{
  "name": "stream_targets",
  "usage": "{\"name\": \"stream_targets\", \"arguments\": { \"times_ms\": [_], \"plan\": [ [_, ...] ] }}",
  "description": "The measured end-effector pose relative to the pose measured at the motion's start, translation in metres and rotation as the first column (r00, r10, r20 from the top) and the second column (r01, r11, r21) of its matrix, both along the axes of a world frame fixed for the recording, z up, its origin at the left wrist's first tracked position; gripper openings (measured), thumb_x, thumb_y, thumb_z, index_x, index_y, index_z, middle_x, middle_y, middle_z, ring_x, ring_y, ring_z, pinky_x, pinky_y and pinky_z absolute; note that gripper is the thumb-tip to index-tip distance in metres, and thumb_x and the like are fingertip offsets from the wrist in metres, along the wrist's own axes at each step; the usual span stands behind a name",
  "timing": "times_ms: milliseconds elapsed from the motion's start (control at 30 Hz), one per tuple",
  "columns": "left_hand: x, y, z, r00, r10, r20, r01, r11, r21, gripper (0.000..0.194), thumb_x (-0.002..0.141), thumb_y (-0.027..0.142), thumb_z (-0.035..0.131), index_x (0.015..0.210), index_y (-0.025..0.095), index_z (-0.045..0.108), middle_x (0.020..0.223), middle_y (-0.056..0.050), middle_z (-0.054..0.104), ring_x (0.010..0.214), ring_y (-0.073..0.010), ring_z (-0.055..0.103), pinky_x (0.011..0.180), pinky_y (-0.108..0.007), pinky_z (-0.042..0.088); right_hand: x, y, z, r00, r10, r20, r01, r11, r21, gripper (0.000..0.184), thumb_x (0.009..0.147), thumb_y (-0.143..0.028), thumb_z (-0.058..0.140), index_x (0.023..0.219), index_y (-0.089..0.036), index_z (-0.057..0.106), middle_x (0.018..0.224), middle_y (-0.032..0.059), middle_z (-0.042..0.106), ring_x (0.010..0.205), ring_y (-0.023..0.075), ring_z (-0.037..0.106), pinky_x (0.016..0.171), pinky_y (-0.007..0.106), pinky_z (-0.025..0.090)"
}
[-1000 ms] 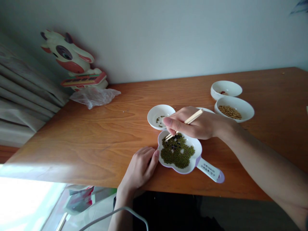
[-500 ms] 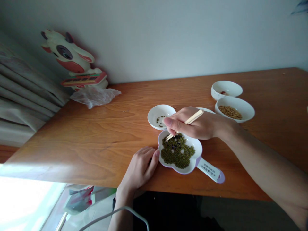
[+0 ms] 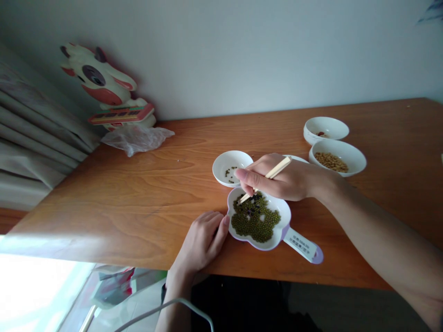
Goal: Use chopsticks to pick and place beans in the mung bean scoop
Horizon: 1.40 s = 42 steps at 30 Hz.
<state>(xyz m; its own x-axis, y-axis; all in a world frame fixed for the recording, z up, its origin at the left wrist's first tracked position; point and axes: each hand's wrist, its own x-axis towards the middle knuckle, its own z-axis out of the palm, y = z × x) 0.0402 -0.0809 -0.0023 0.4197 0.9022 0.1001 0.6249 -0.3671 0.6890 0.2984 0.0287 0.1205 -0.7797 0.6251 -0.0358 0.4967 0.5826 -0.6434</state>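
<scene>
A white flower-shaped dish point(image 3: 283, 210) with a lilac rim and a labelled handle holds green beans point(image 3: 259, 227), with several dark beans point(image 3: 254, 206) among them. My left hand point(image 3: 202, 240) lies on the table at the dish's left side, fingers curled and thumb tip against its rim. Wooden chopsticks point(image 3: 278, 167) are gripped in my right hand point(image 3: 273, 180), above the dish's far edge. Their tips reach down into the green beans; whether a bean is between them is too small to tell. Just behind the dish, a small white bowl point(image 3: 221, 168) contains a few green beans.
At the right stand a white bowl point(image 3: 356, 159) of tan beans and another white bowl point(image 3: 332, 124) with some reddish bits. My right hand partly covers another white rim point(image 3: 297, 158). A cow toy point(image 3: 104, 87) and a clear plastic bag point(image 3: 138, 138) sit at the back left.
The chopstick tips have shifted very slightly right within the dish. Both hands and the bowls stay almost where they were.
</scene>
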Motion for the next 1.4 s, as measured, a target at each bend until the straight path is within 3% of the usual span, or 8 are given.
{"name": "stream_targets", "arguments": {
  "times_ms": [400,733,1400],
  "plan": [
    [0.0004,-0.0001,-0.0002,1.0,-0.005,0.001,0.005,1.0,0.014,0.04,0.119,0.034,0.038,0.081,0.022,0.044,0.081,0.0,0.056,0.077,-0.0179,0.052,0.079,-0.033,0.041,0.0015,0.0031,-0.0006,1.0,-0.01,0.013,0.01,1.0,0.013,0.074,0.11,-0.073,0.031,0.085,-0.02,0.077,0.076,0.0032,0.075,0.068,0.0163,0.063,0.07,0.032,0.04],
    [0.0013,-0.0001,0.0001,1.0,-0.007,0.009,0.007,1.0,0.011,0.041,0.119,0.034,0.037,0.081,0.022,0.043,0.08,0.0,0.055,0.077,-0.0181,0.051,0.078,-0.033,0.04,0.0043,0.0034,-0.0008,1.0,-0.008,0.005,0.008,0.996,-0.089,0.079,0.107,-0.078,0.028,0.085,-0.018,0.076,0.076,0.0043,0.072,0.068,0.0165,0.061,0.068,0.032,0.04],
    [0.0014,0.0,0.0017,1.0,-0.009,0.002,0.009,1.0,0.013,0.041,0.119,0.035,0.037,0.081,0.022,0.044,0.079,-0.001,0.056,0.076,-0.0185,0.052,0.078,-0.034,0.041,0.0014,0.0029,-0.0017,1.0,0.022,0.0,-0.022,0.999,-0.023,0.071,0.112,-0.068,0.029,0.081,-0.019,0.071,0.074,0.003,0.072,0.067,0.0162,0.06,0.071,0.032,0.038]
  ]
}}
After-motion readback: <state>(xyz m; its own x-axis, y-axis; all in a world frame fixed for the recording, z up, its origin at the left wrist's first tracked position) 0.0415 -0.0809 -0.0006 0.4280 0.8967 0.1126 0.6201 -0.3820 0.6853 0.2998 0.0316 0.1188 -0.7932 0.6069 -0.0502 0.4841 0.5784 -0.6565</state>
